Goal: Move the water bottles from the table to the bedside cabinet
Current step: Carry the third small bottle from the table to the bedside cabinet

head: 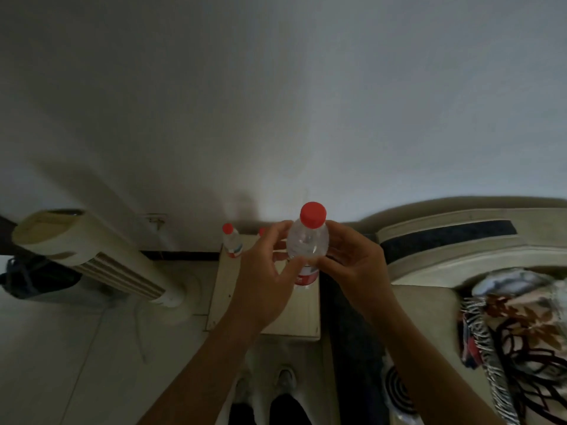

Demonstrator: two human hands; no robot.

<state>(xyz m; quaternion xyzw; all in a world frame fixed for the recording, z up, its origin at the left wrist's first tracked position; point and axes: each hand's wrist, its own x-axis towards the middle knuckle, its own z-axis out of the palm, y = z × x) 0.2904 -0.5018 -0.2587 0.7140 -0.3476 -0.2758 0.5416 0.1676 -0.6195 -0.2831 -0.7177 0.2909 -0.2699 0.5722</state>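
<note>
Two hands share this step: the left hand [267, 271] and the right hand [352, 265] each have a closed grip on the held bottle [307, 245]. Fingers and thumbs curl round its clear shoulder from either side, just under the red cap [313, 214]. The bottle is upright or very nearly so. It sits over the right half of the bedside cabinet [294, 317], whose pale wooden top lies between a white tower unit [101, 265] on the floor and the bed [429, 317]. Judging by how large it looms against the standing bottle [231, 242] at the far left corner, it is probably in the air and not yet set down, though whether its base touches the wood cannot be told. A second cap [261, 231] peeps out behind the left fingers, so another bottle likely stands there too, with its body hidden. To finish well, the bottle should come straight down onto the bare wood nearer the front, apart from the ones at the back. It should also stay in from the right edge, where a dark gap runs beside the bed. The axis should stay vertical so the base lands flat, not on its rim. The thin plastic wall will give under pressure, so a light squeeze is enough. One hand should open first while the other steadies the neck. The left wrist should then draw back toward the body, not sideways, so it cannot brush the bottles behind it.
</note>
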